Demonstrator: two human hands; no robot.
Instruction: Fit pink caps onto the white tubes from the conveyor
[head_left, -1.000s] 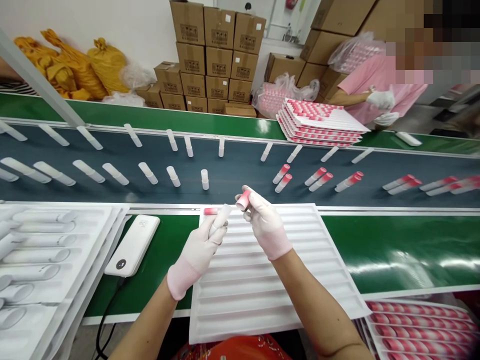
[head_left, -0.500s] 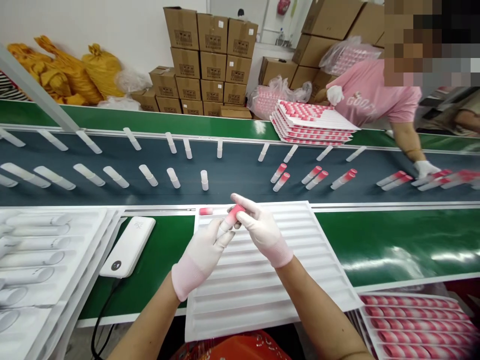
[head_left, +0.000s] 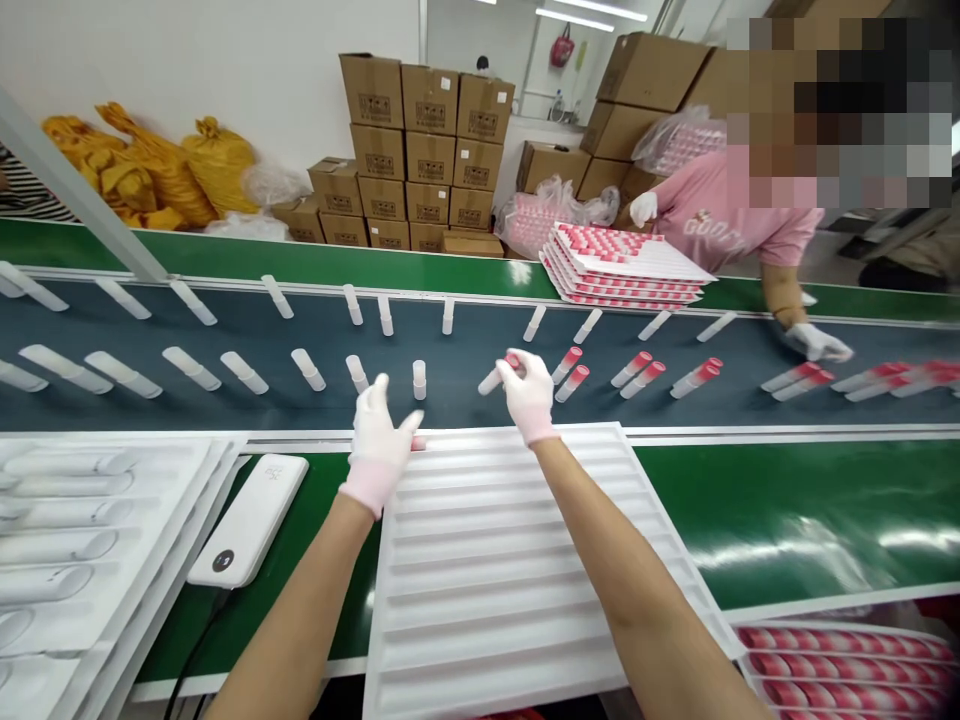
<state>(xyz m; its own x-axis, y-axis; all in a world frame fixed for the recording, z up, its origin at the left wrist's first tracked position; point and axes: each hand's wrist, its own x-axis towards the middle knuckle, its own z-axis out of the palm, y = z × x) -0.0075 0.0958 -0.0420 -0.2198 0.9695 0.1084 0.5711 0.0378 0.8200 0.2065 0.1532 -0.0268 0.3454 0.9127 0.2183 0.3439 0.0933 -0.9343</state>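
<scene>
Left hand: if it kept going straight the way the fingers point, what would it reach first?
Probably the uncapped white tube on the dark belt, just beyond the open left hand; depth is hard to judge.

Single head view, looking forward-down, close over conveyor [head_left: 465, 345].

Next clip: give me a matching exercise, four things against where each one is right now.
Things:
1. right hand
2. left hand
3. power bank
4. filled trays

Places:
A. far side of the belt
B. green table, left of the ribbed tray
C. open, at the ribbed tray's far edge
D. over the belt, on a capped tube

Pairs: 1-D, 2-C, 3-B, 4-A
</scene>
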